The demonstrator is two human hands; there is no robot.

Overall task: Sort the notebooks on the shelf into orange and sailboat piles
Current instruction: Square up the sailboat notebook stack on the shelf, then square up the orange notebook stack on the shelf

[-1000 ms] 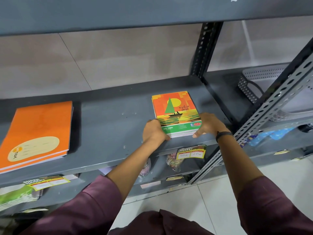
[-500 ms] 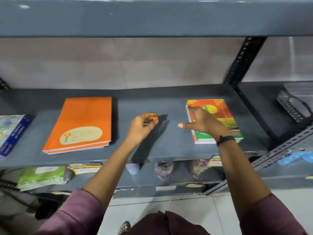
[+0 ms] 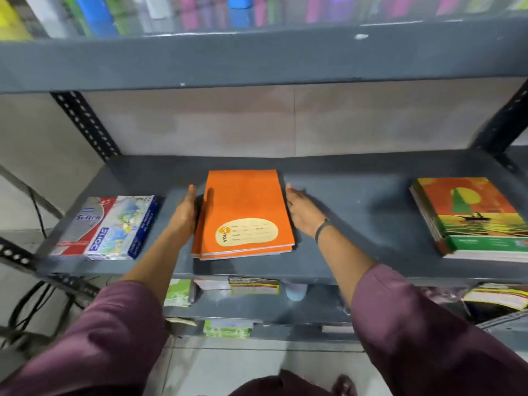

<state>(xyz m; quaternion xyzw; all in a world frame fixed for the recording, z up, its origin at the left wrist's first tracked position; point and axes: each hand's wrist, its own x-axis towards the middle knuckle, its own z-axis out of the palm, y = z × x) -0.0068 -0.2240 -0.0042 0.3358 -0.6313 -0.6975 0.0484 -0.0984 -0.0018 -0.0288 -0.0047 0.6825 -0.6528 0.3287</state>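
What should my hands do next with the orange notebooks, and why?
Probably press both palms inward to square the orange pile. The left hand and right hand flank its sides with fingers extended, and the lower notebooks stick out slightly at the left and front edges. The sailboat pile already sits apart at the right.

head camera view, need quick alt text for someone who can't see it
Two open hands, left hand and right hand, flank a small pile of plain orange paper notebooks on a grey metal shelf. A pile of sailboat-cover notebooks lies at the right of the shelf, and a blue, white and red plastic packet at the left.
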